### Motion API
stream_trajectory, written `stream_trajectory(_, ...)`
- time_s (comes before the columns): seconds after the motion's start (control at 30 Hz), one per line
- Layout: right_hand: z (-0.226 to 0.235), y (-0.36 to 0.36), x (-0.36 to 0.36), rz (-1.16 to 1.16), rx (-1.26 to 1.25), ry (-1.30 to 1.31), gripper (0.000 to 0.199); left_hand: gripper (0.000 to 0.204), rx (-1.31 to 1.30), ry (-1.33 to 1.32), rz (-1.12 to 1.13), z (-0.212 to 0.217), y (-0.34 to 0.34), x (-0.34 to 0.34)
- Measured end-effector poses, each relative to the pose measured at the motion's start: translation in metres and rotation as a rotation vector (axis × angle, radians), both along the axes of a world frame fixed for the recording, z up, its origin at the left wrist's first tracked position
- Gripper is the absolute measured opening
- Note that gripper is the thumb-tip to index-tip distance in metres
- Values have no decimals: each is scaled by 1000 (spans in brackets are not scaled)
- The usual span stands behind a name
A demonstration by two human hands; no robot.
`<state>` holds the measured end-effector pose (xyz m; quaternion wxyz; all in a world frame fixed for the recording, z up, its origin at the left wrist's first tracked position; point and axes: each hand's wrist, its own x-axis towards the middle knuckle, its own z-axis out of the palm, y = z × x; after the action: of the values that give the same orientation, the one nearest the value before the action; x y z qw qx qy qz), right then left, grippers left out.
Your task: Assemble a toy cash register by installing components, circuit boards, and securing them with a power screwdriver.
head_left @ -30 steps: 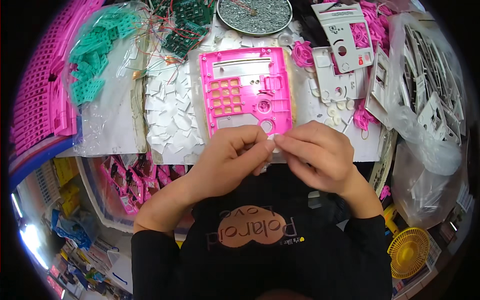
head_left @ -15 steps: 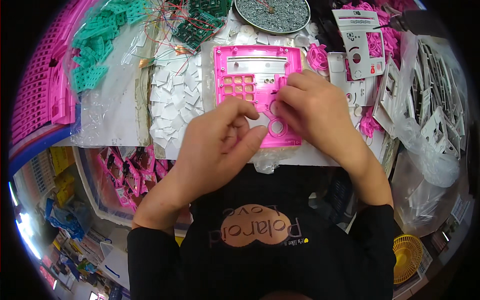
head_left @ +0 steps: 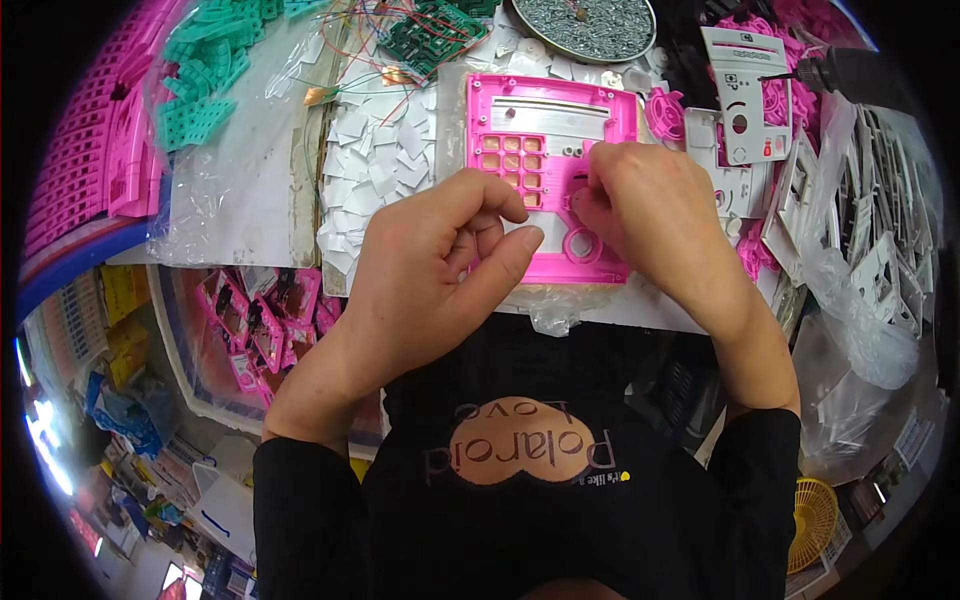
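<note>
A pink plastic casing panel [head_left: 500,88] lies face down before me, with a grid of square holes, a silvery strip and a pink ring-shaped part [head_left: 581,244] in its lower half. My right hand [head_left: 655,205] is over the panel's right side, with thumb and fingers pinched together just above the ring. Whatever sits between those fingertips is hidden. My left hand [head_left: 440,265] hovers at the panel's lower left edge. Its thumb and index finger are apart, its other fingers are curled, and nothing shows in it.
White paper pieces [head_left: 385,160] cover the table left of the panel. Behind stand a round dish of small screws [head_left: 590,30] and green circuit boards [head_left: 435,40] with wires. White faceplates [head_left: 745,110], a dark tool [head_left: 850,75] and bagged parts [head_left: 880,180] crowd the right.
The whole view has shifted, so the panel appears farther right and slightly higher. My left hand has drawn slightly left relative to the panel. My right hand stays pinched at its right side.
</note>
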<state>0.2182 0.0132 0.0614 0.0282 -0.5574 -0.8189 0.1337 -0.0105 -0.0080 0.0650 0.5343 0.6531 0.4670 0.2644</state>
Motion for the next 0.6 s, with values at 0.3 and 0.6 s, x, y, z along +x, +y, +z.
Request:
stream_trajectory(0.3, -5, -17, -11, -198, 26, 80, 12, 7, 104, -58, 30, 4, 10, 1)
stream_trajectory(0.6, 0, 1, 4, -48, -46, 47, 16, 19, 382, 163, -129, 20, 101, 35)
